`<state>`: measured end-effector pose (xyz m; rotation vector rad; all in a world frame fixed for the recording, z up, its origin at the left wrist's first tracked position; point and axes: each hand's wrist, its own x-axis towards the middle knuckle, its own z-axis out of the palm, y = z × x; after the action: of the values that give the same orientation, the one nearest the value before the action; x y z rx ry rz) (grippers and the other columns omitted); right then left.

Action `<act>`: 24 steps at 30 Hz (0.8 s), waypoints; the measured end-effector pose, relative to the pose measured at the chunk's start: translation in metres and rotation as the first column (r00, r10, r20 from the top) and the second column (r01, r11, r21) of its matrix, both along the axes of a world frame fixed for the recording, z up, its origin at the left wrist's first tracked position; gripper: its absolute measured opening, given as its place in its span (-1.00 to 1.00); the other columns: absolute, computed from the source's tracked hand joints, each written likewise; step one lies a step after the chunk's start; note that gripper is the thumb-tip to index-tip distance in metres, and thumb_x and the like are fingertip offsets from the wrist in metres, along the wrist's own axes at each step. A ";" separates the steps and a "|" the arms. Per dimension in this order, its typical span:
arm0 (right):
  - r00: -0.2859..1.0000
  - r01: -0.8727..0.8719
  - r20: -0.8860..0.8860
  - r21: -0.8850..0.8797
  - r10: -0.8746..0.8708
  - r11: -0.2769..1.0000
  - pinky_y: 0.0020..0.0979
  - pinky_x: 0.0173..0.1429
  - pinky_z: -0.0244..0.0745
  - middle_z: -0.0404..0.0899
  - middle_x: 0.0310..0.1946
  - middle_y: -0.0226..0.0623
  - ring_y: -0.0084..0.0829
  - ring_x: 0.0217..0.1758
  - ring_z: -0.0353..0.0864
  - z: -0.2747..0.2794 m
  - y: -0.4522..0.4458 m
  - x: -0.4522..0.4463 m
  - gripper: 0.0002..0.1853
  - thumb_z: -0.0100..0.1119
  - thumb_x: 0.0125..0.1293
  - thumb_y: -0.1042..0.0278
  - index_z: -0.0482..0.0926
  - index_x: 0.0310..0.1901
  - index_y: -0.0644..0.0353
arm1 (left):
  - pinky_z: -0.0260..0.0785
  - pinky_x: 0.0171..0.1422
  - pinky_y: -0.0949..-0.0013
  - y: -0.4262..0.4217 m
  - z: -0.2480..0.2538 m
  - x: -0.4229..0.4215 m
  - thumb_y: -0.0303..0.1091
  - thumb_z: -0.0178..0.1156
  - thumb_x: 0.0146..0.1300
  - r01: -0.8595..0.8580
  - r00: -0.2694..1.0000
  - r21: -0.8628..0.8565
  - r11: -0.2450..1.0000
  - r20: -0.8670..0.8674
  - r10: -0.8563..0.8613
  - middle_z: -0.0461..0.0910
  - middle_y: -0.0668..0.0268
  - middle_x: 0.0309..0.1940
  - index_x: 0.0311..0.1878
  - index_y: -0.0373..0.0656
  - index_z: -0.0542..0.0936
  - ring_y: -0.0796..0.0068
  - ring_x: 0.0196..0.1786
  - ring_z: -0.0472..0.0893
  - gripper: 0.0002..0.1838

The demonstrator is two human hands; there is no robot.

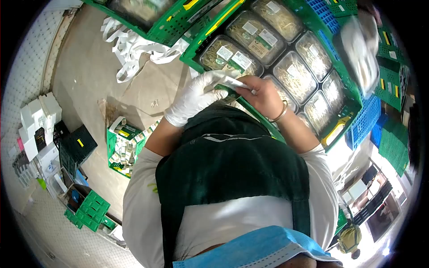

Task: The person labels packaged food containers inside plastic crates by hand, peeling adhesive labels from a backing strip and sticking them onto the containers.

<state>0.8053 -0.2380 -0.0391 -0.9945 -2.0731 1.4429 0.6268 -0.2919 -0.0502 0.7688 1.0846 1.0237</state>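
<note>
My left hand [193,97], in a white glove, is closed around one end of a small stack of labels [233,82], white on top with dark green showing below. My bare right hand [264,97], with a bangle at the wrist, pinches the other end between thumb and fingers. Both hands are in front of my dark green apron [232,165]. Just beyond them, a green crate [196,49] holds several clear-lidded trays of sprouts [295,76]. A labelled sprout tray [231,56] lies nearest my fingers; some trays are partly hidden by my right arm.
Another green crate [167,33] stands at the top left, beside tangled white straps [129,49] on the floor. A small green crate of label rolls [123,152] is at left. Stacked crates [389,85] and a blurred white shape [359,53] are at right. A person [349,239] is at lower right.
</note>
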 end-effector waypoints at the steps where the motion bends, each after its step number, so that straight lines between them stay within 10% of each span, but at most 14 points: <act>1: 0.999 0.033 -0.022 0.012 -0.033 0.999 -0.39 -0.40 0.40 0.49 -0.52 -0.11 -0.21 -0.51 0.49 -0.001 -0.001 -0.002 -0.84 0.16 0.01 0.44 0.50 -0.32 0.25 | 0.16 -0.42 0.69 0.006 -0.002 0.011 -0.52 0.13 0.07 -0.102 0.995 -0.010 0.995 -0.004 0.102 0.37 0.54 -0.57 -0.36 -0.22 0.51 0.81 -0.48 0.29 -0.95; 3: 0.988 0.141 0.043 0.115 -0.147 0.983 -0.40 -0.40 0.42 0.51 -0.53 -0.16 -0.28 -0.49 0.52 -0.003 0.003 0.004 -0.82 0.20 -0.02 0.42 0.51 -0.33 0.22 | 0.16 -0.44 0.67 0.012 -0.003 0.013 -0.47 0.17 0.06 -0.040 0.981 0.096 0.995 -0.187 0.057 0.38 0.54 -0.57 -0.43 -0.23 0.52 0.81 -0.49 0.28 -0.95; 5: 0.979 0.178 0.034 0.333 -0.200 0.926 -0.42 -0.40 0.44 0.52 -0.55 -0.23 -0.35 -0.46 0.55 -0.018 0.034 0.022 -0.81 0.22 -0.04 0.40 0.52 -0.34 0.20 | 0.21 -0.41 0.67 0.017 -0.003 0.014 -0.43 0.20 0.04 0.088 0.962 -0.187 0.978 -0.239 -0.132 0.51 0.45 -0.46 -0.40 -0.24 0.53 0.80 -0.46 0.36 -0.90; 8: 0.838 0.365 0.177 0.520 -0.516 0.772 -0.38 -0.36 0.44 0.53 -0.43 -0.21 -0.28 -0.41 0.53 -0.028 0.126 0.056 -0.82 0.19 -0.02 0.36 0.49 -0.35 0.20 | 0.32 -0.34 0.64 0.020 -0.007 0.010 -0.49 0.16 0.04 0.070 0.992 -0.150 0.986 -0.092 -0.085 0.53 0.36 -0.43 -0.29 -0.29 0.50 0.72 -0.43 0.46 -0.85; 14: 0.390 0.052 0.636 0.707 -0.666 0.705 -0.23 -0.05 0.31 0.37 -0.10 -0.12 -0.16 -0.04 0.36 -0.128 0.207 0.067 -0.40 0.07 0.01 -0.07 0.26 -0.02 0.21 | 0.39 -0.42 0.58 0.015 -0.006 -0.011 -0.51 0.11 0.09 0.063 0.996 -0.408 0.911 0.088 -0.029 0.55 0.28 -0.42 -0.25 -0.32 0.49 0.57 -0.47 0.55 -0.85; 18: 0.412 0.194 0.364 0.860 -0.835 0.471 -0.20 -0.04 0.31 0.24 0.04 -0.03 -0.06 -0.03 0.34 -0.114 0.182 0.063 -0.24 0.08 0.00 -0.10 0.09 0.16 0.17 | 0.32 -0.24 0.66 0.012 -0.001 -0.010 -0.52 0.10 0.09 0.073 0.995 -0.318 0.945 0.082 -0.049 0.51 0.36 -0.32 -0.18 -0.29 0.47 0.72 -0.28 0.47 -0.80; 20: 0.624 0.417 0.428 0.526 -0.654 0.741 -0.23 0.02 0.32 0.33 -0.04 0.03 -0.11 -0.02 0.38 -0.099 0.152 0.063 -0.25 0.06 0.05 -0.11 0.13 0.12 0.31 | 0.32 -0.22 0.65 0.011 -0.002 0.002 -0.52 0.10 0.09 0.043 0.993 -0.257 0.965 0.120 -0.012 0.51 0.37 -0.30 -0.16 -0.28 0.47 0.71 -0.27 0.47 -0.79; 21: 0.900 0.420 0.170 -0.092 -0.401 0.903 -0.28 0.04 0.32 0.39 -0.11 0.02 -0.23 -0.02 0.39 -0.079 0.123 0.061 -0.31 0.02 0.09 -0.11 0.22 0.06 0.37 | 0.32 -0.20 0.63 0.010 -0.003 0.008 -0.52 0.09 0.09 0.004 0.986 -0.201 0.980 0.162 0.029 0.50 0.38 -0.28 -0.14 -0.27 0.46 0.71 -0.25 0.46 -0.77; 22: 0.984 0.117 -0.083 -0.375 -0.160 0.920 -0.37 -0.04 0.39 0.43 -0.16 -0.09 -0.36 -0.10 0.43 -0.049 0.093 0.056 -0.39 0.08 0.09 -0.03 0.28 0.01 0.32 | 0.32 -0.17 0.58 0.012 -0.004 0.011 -0.53 0.11 0.07 0.036 0.984 -0.201 0.979 0.178 0.000 0.50 0.39 -0.28 -0.13 -0.26 0.46 0.68 -0.23 0.46 -0.75; 24: 0.993 -0.008 -0.119 -0.135 -0.008 0.991 -0.53 -0.30 0.42 0.48 -0.40 -0.35 -0.54 -0.40 0.46 -0.015 0.044 0.048 -0.57 0.26 0.00 0.25 0.39 -0.13 0.27 | 0.32 -0.21 0.58 0.016 0.010 0.014 -0.52 0.10 0.08 0.132 0.991 -0.114 0.985 0.040 -0.129 0.50 0.38 -0.31 -0.17 -0.27 0.46 0.66 -0.29 0.46 -0.79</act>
<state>0.8535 -0.1936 -0.0537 -0.9344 -1.9115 1.6199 0.6411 -0.2756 -0.0407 0.7172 1.0427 0.8520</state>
